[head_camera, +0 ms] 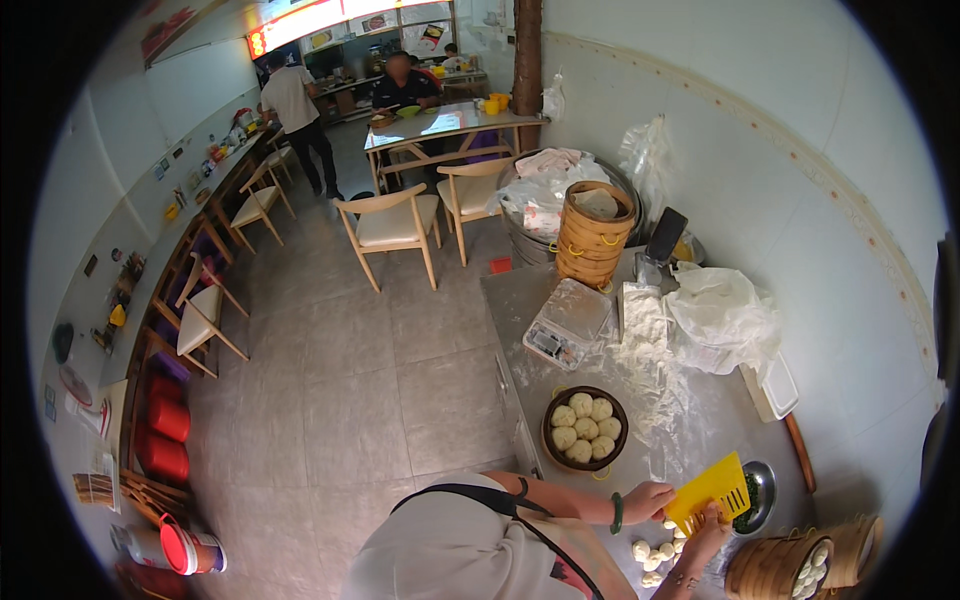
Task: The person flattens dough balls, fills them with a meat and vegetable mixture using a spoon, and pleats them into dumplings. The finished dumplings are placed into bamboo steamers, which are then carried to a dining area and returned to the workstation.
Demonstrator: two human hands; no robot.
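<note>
My left hand [646,501], with a green bangle at its wrist, holds the left edge of a flat yellow plastic sheet with slots [701,487]. My right hand [709,531] grips the sheet's lower edge by the slots. Just beyond it, a metal bowl [766,499] with chopped greens is partly covered by the sheet. Small dough pieces [652,556] lie on the metal worktop [517,300] below my hands. A round steamer basket [551,442] of pleated buns stands to the left of them. Bamboo steamers [757,566] with small pale pieces stand near my right hand.
Flour [646,322] is spread beside a digital scale [566,322]. Behind stand stacked bamboo steamers [589,247], a phone [666,234] and a plastic bag [724,315]. A rolling pin [801,454] lies by the wall. Chairs [390,221] and other people [401,86] are farther off.
</note>
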